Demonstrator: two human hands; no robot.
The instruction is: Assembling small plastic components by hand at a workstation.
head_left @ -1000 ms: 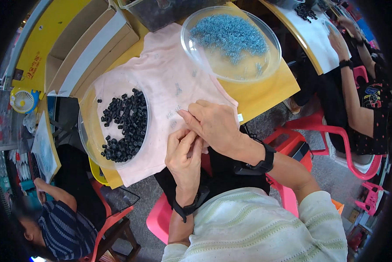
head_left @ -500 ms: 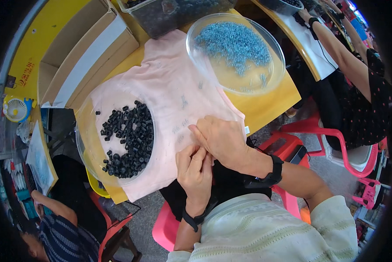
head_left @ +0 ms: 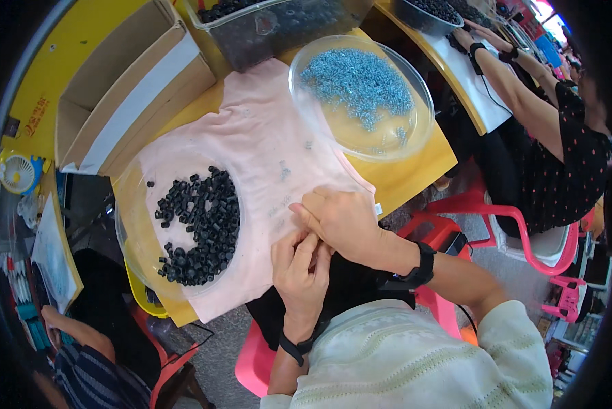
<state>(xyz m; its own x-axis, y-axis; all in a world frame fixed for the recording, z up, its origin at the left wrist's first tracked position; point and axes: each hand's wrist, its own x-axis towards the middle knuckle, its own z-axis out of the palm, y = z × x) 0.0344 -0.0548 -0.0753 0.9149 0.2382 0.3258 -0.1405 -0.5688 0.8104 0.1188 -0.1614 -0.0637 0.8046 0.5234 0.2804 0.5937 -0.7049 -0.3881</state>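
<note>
My left hand (head_left: pixel 301 279) and my right hand (head_left: pixel 342 221) meet over the near edge of a pale pink garment (head_left: pixel 265 116). The left fingers are pinched together, and the right fingers curl closed beside them. Whatever lies between the fingertips is too small or hidden to make out. A few tiny shiny pieces (head_left: pixel 285 170) lie loose on the cloth beyond my hands. To the left, a clear round tray (head_left: pixel 125 238) holds many small black cylindrical parts (head_left: pixel 200 228). A second clear round tray (head_left: pixel 415 136), at the far right, holds a heap of tiny bluish spring-like pieces (head_left: pixel 357 78).
An open cardboard box (head_left: pixel 135 88) and a clear bin (head_left: pixel 272 34) of black parts stand along the table's far side. At the right, a co-worker (head_left: pixel 544 129) reaches into a bowl (head_left: pixel 428 17) of black parts. Another person (head_left: pixel 95 361) sits at the lower left.
The whole view has shifted slightly, with the table a little lower in the picture. My hands stay together in nearly the same pinching pose. The co-worker's hands show closer to the bowl.
</note>
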